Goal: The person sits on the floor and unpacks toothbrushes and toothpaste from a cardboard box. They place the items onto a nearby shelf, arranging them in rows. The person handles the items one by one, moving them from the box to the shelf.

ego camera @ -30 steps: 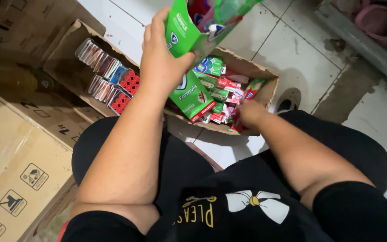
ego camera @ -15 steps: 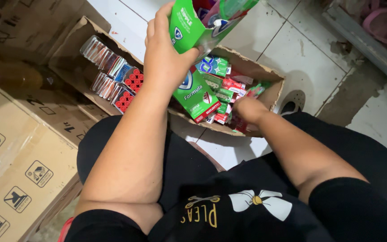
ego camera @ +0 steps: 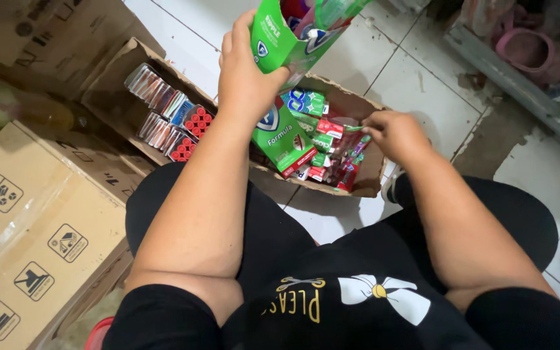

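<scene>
Looking down from the top of the frame, you see the white tiled floor (ego camera: 416, 84) carrying everything here, with your black-clad legs folded across the lower half. Largest at the left edge is the sealed brown carton (ego camera: 27, 240), printed with handling symbols, and another flattened carton (ego camera: 40, 32) lies in the upper left corner. Between them and your knees sits the open cardboard box (ego camera: 115, 81), torn along its rim, stretching from upper left toward the centre right. Its left part holds a row of small packets (ego camera: 166, 123) standing on edge, some with red dotted faces. Its right part is heaped with toothbrush packs (ego camera: 319, 146) in green, red and white, lying loosely on each other.

Your left hand (ego camera: 247, 78) is raised above the box near the top centre, its grip closed around a green pack (ego camera: 280, 39) held upright and tilted slightly right; that pack is clear of the box, well above the heap. Just below your left wrist a second green pack (ego camera: 280, 136) leans in the box. Your right hand (ego camera: 393, 133) is down at the right end of the box, fingers curled into the heap and touching the packs there; you cannot tell whether it has hold of one. A pink sandal (ego camera: 526, 45) lies in the upper right corner.
</scene>
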